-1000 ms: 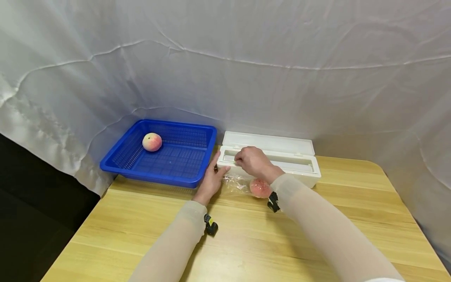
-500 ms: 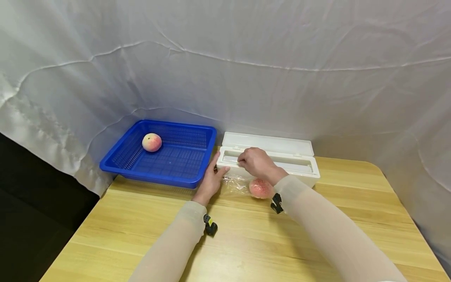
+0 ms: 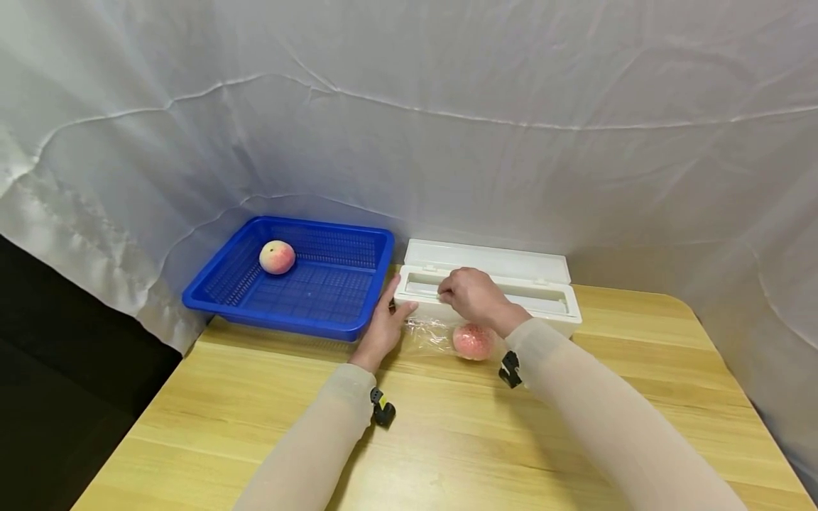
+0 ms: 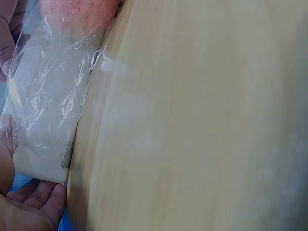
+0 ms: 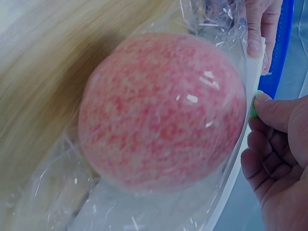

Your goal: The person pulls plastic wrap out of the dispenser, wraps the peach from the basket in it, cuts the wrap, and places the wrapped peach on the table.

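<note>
A white plastic wrap dispenser stands near the back of the table with its lid raised. My left hand grips its left end, thumb on the front side. Over the top front edge, my right hand pinches a small green slide cutter between thumb and forefinger, left of the box's middle. Clear plastic wrap hangs from the dispenser and covers a pink peach lying just in front. In the right wrist view, that peach fills the centre under the film.
Left of the dispenser sits a blue plastic basket, close to my left hand. An unwrapped peach lies in its back left part. A pale curtain hangs behind the wooden table.
My right hand has slid a short way to the right along the dispenser's edge, holding the slide cutter. My left hand, the basket and both peaches stay in place.
</note>
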`<state>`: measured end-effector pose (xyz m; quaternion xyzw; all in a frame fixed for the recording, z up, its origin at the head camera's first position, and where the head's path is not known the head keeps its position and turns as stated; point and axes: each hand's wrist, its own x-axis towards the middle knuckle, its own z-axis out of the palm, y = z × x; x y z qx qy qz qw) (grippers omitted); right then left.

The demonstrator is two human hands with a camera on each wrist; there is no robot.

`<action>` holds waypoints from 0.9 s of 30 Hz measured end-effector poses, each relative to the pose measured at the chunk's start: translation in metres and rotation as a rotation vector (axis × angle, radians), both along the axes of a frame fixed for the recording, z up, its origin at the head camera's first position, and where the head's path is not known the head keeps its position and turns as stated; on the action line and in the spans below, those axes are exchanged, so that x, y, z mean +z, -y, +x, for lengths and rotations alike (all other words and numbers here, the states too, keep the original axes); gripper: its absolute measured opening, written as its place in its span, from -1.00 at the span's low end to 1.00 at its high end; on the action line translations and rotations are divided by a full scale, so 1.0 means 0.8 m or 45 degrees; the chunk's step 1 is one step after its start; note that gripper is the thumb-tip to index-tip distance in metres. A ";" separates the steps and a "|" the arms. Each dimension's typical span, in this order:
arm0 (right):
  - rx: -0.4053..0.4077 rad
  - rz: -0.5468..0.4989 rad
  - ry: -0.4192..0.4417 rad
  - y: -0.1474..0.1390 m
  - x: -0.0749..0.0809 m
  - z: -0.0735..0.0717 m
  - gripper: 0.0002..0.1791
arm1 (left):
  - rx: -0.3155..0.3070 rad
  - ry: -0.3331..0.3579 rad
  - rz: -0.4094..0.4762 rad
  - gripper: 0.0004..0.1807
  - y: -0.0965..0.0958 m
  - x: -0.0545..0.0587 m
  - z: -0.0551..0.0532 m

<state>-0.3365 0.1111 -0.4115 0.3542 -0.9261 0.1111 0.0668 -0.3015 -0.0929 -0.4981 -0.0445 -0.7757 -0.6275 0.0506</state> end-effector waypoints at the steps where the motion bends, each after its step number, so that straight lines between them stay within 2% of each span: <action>1: -0.004 0.001 0.001 -0.002 0.000 0.001 -0.86 | -0.001 0.001 0.002 -0.22 0.000 0.000 0.000; 11: -0.012 0.008 0.026 -0.015 0.003 0.005 -0.84 | 0.004 0.007 0.008 -0.22 -0.001 -0.001 0.000; 21: -0.015 -0.020 0.038 -0.031 -0.001 0.004 -0.86 | 0.023 0.064 -0.022 -0.21 -0.001 0.000 0.000; 27: -0.023 -0.028 0.037 -0.042 0.000 0.006 -0.85 | 0.008 0.048 -0.035 -0.20 -0.001 0.001 0.000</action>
